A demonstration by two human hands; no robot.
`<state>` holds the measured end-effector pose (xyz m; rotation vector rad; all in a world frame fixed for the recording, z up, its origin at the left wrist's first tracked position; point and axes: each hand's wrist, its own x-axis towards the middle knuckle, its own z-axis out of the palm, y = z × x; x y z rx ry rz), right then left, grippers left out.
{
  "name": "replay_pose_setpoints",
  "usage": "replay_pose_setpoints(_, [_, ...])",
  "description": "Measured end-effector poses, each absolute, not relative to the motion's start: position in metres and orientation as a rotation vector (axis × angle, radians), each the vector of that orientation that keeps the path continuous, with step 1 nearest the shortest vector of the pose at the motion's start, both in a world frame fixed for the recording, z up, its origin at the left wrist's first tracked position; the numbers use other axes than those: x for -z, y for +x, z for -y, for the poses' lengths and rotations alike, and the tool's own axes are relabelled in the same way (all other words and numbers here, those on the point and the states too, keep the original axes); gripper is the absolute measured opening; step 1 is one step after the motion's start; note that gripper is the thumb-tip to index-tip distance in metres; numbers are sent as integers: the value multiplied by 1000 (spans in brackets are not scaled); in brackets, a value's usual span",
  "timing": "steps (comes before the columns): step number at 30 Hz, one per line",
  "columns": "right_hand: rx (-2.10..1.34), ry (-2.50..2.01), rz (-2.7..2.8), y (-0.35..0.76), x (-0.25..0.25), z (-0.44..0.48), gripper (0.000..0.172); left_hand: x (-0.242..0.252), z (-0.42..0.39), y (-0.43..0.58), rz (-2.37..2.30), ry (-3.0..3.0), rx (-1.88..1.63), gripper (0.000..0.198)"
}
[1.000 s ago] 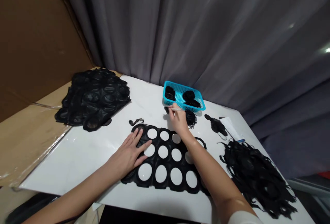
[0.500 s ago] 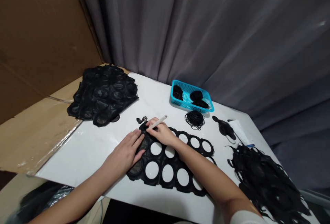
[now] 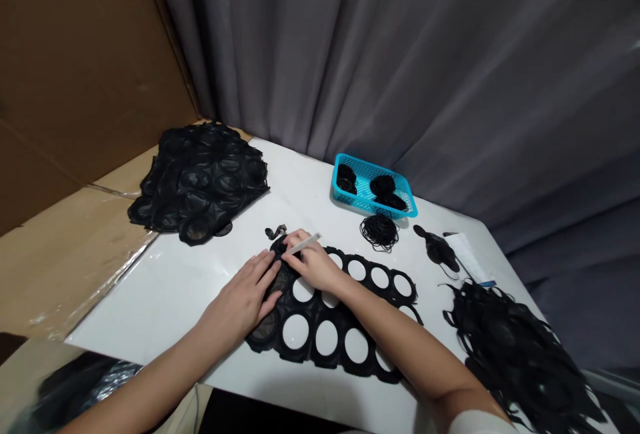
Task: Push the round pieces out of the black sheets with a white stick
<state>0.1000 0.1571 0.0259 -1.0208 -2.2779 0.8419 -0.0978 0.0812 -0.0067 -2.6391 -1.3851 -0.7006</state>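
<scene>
A black sheet [image 3: 345,327] punched with several round holes lies flat on the white table [image 3: 170,294]. My left hand [image 3: 243,299] rests flat on the sheet's left end, fingers stretched out. My right hand [image 3: 313,266] sits just to its right on the sheet's far left corner, fingers pinched round a thin white stick-like tool [image 3: 303,245] whose tip points at the sheet. A small black scrap [image 3: 275,231] lies just beyond the sheet's corner.
A heap of black mesh sheets [image 3: 200,181] lies at the far left. A blue basket [image 3: 373,194] with black pieces stands at the back, a coil of black bands [image 3: 379,231] in front of it. Black offcuts [image 3: 515,347] pile at the right. Cardboard [image 3: 65,87] and grey curtains surround the table.
My right hand came back from near the blue basket with the white tool to the sheet's far left corner. My left hand stayed flat on the sheet.
</scene>
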Motion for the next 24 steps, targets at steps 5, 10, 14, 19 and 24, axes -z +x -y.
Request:
replay_pose_setpoints(5, [-441, -1095, 2423, 99, -22, -162, 19, 3, -82, -97, 1328, -2610, 679, 48])
replay_pose_setpoints(10, [-356, -1328, 1923, 135, -44, -207, 17, -3, -84, -98, 1338, -2606, 716, 47])
replay_pose_setpoints(14, [-442, -1160, 2008, 136, -51, -188, 13, -13, -74, -103, 1390, -2562, 772, 44])
replay_pose_setpoints(19, [-693, -871, 2338, 106, -37, -125, 16, -11, -38, -101, 1353, -2575, 743, 31])
replay_pose_setpoints(24, [-979, -883, 2208, 98, -33, -105, 16, -1, -16, -100, 1338, -2587, 653, 40])
